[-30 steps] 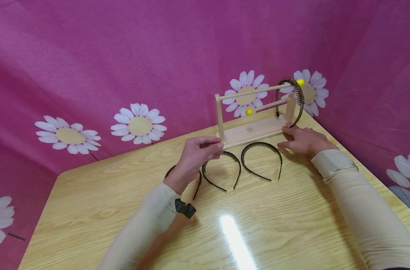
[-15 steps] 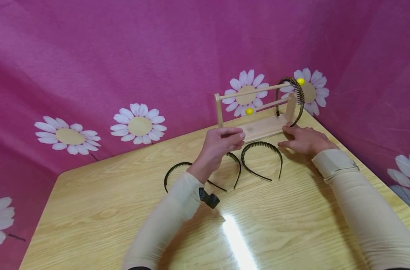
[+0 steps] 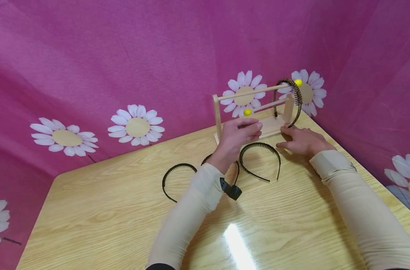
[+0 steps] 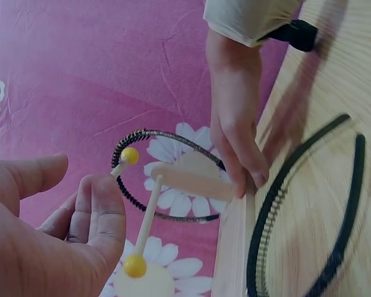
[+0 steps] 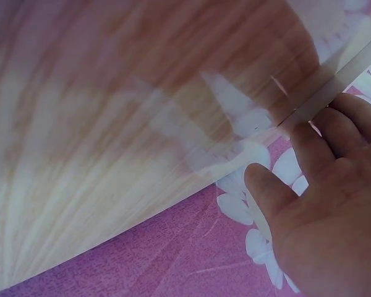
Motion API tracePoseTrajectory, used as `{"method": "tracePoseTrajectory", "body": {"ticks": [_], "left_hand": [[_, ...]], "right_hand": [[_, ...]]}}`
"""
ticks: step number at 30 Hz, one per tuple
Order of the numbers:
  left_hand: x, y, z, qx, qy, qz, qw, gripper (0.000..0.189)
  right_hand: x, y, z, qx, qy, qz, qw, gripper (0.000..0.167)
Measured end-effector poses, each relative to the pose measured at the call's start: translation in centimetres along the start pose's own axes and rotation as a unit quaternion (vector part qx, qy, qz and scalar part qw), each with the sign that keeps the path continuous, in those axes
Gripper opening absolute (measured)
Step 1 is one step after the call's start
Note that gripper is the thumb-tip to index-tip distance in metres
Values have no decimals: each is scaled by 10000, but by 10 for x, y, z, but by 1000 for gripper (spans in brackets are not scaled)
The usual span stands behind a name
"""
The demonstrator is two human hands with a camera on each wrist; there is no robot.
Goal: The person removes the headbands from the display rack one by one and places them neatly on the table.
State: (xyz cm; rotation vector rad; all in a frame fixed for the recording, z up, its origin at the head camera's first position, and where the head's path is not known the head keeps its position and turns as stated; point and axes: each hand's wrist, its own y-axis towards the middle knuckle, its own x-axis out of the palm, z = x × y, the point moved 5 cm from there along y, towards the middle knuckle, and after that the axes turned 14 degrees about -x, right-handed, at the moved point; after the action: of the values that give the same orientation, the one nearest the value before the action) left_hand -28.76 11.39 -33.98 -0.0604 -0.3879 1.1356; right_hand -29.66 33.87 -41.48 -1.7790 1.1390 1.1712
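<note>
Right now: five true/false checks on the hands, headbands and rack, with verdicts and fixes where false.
1. A headband hangs on the upper rod of the wooden rack. True.
2. The left hand grips a headband. False: the left hand holds nothing, its fingers apart from the thumb.
3. Three more headbands lie on the table. True.
4. The balls at the rod ends are red. False: they are yellow balls.
5. The right hand is at the left end of the rack. False: the right hand is at its right end.
</note>
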Motion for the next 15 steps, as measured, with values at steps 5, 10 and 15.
{"method": "tracePoseTrajectory", "body": {"ticks": [5, 10, 15], "left_hand": [[15, 12, -1, -79, -158, 115, 9998, 23], [27, 24, -2, 8, -219, 257, 9994, 19], [40, 36, -4, 187, -40, 355, 9992, 20]], "right_hand": [[-1, -1, 2, -118, -99, 203, 9997, 65], [-2, -1, 0, -150, -119, 245, 9995, 61], [-1, 0, -3, -117, -127, 150, 9997, 65]]}}
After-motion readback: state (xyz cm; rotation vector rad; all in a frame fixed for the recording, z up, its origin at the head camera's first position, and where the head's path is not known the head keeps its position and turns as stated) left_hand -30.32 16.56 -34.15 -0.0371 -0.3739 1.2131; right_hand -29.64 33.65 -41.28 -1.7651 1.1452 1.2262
